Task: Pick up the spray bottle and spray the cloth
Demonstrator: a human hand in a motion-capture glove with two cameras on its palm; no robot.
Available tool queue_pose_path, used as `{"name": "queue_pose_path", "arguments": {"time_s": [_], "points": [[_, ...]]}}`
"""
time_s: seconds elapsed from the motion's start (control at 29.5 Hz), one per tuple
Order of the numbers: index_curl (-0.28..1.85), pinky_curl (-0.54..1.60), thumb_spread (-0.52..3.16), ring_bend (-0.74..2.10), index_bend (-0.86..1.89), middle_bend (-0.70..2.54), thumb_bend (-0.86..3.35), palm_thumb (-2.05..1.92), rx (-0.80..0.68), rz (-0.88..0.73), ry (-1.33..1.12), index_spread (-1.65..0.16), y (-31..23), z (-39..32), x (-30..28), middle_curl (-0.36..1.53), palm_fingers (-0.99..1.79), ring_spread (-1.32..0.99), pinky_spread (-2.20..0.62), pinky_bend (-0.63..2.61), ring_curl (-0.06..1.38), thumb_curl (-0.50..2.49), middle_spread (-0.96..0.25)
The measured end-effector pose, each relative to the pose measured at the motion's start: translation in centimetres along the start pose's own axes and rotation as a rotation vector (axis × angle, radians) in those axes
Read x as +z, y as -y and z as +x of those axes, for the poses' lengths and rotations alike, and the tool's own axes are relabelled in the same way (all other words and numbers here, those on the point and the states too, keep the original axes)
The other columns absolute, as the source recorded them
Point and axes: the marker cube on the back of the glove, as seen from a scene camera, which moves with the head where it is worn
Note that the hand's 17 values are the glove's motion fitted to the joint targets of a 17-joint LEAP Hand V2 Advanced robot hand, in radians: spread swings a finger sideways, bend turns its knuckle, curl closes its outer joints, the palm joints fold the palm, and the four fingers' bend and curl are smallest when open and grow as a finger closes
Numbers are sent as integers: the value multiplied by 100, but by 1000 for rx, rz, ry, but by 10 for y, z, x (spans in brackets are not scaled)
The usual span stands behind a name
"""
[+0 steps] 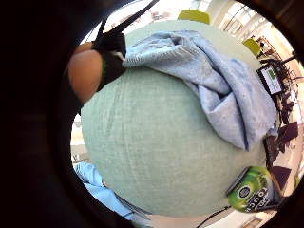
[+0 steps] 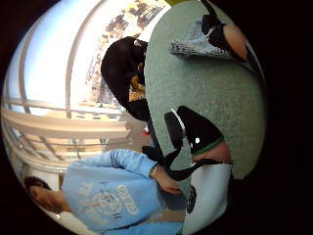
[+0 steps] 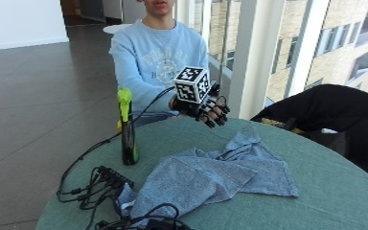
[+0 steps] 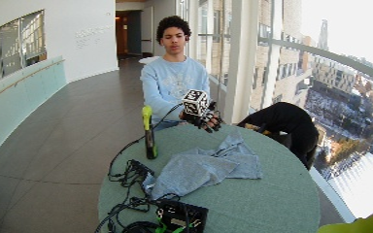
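Note:
The spray bottle (image 3: 128, 127) stands upright on the round green table (image 3: 324, 191), near its left edge; it has a dark body and a yellow-green head. A crumpled blue-grey cloth (image 3: 216, 177) lies in the middle of the table. My gloved right hand (image 3: 206, 108) hovers above the table's far edge, in front of the person, to the right of the bottle and beyond the cloth. Its fingers hang relaxed and hold nothing. The little finger side palm view looks down on the cloth (image 1: 213, 80) and the bottle (image 1: 251, 190) across bare table (image 1: 156, 142).
A bundle of black cables with a small box (image 3: 101, 187) lies at the table's front left, by the cloth's near corner. A black bag (image 3: 337, 115) sits beside the table at the right. A window pillar (image 3: 251, 52) stands behind the hand.

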Motion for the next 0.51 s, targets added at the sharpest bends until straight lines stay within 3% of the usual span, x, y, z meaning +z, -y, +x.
{"name": "queue_pose_path", "arguments": {"time_s": [0.51], "points": [[24, 33, 109, 27, 10, 31, 5, 61, 58, -6, -26, -35, -52, 6, -7, 38, 66, -3, 18, 29, 31, 26, -10]]}}
